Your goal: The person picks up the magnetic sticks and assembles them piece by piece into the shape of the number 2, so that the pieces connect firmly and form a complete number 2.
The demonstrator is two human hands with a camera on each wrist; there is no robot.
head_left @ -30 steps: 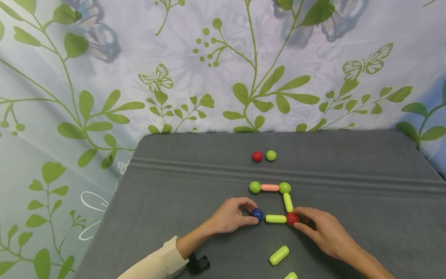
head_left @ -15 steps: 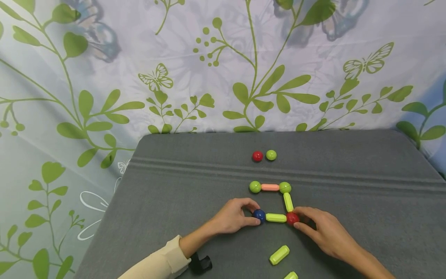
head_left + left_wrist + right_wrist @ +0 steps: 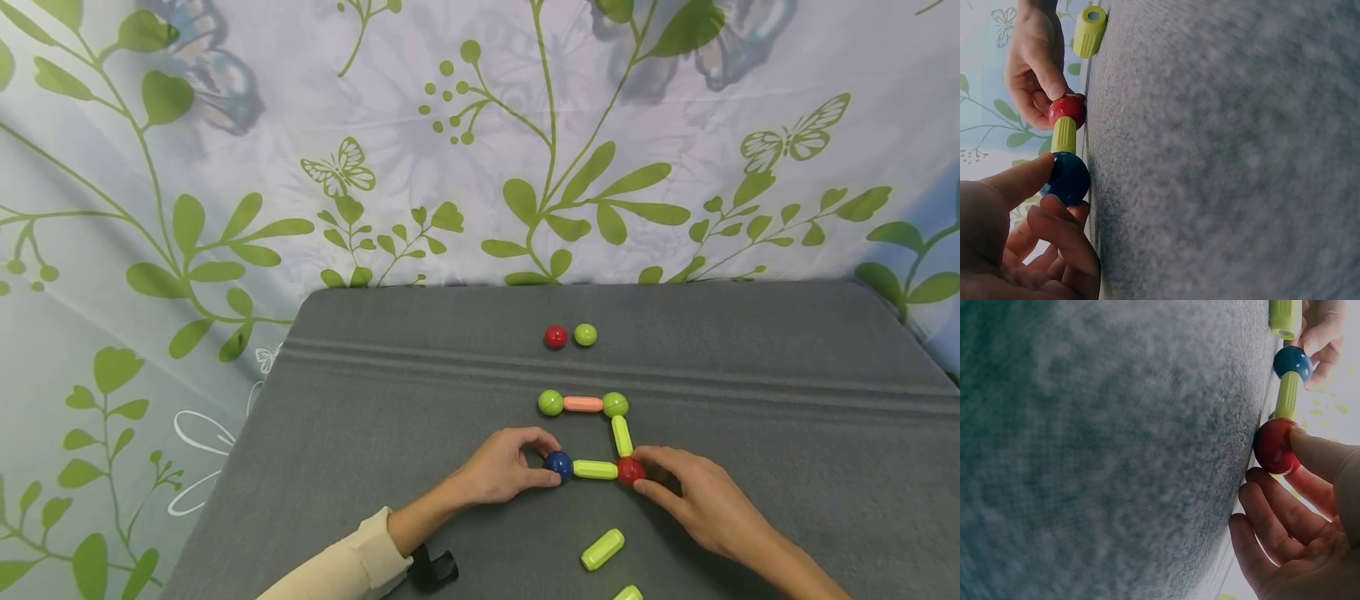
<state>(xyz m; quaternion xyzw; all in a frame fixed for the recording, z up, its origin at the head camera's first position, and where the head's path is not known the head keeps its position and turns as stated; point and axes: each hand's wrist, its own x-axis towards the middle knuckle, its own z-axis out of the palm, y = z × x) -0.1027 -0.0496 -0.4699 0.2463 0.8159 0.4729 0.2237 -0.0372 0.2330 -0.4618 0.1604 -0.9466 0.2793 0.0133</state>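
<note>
My left hand (image 3: pixel 501 467) pinches a dark blue ball (image 3: pixel 559 466) between thumb and fingers. A yellow-green rod (image 3: pixel 595 470) joins that ball to a red ball (image 3: pixel 631 472), which my right hand (image 3: pixel 697 493) pinches from the right. In the left wrist view, the blue ball (image 3: pixel 1069 180) touches the rod's end; the right wrist view has the red ball (image 3: pixel 1276 446) under my thumb. From the red ball a second yellow-green rod (image 3: pixel 622 436) runs back to a green ball (image 3: pixel 615 405). A salmon rod (image 3: pixel 582 404) links it to another green ball (image 3: pixel 551 403).
Loose red ball (image 3: pixel 556 337) and lime ball (image 3: pixel 586 335) lie towards the back of the grey cloth-covered table (image 3: pixel 390 367). A loose yellow-green rod (image 3: pixel 603 550) lies in front, with another (image 3: pixel 628 592) cut off below. A black object (image 3: pixel 435 569) is by my left sleeve.
My left hand has moved the blue ball slightly right, closing the gap to the yellow-green rod; they now touch. My right hand has stayed at the red ball.
</note>
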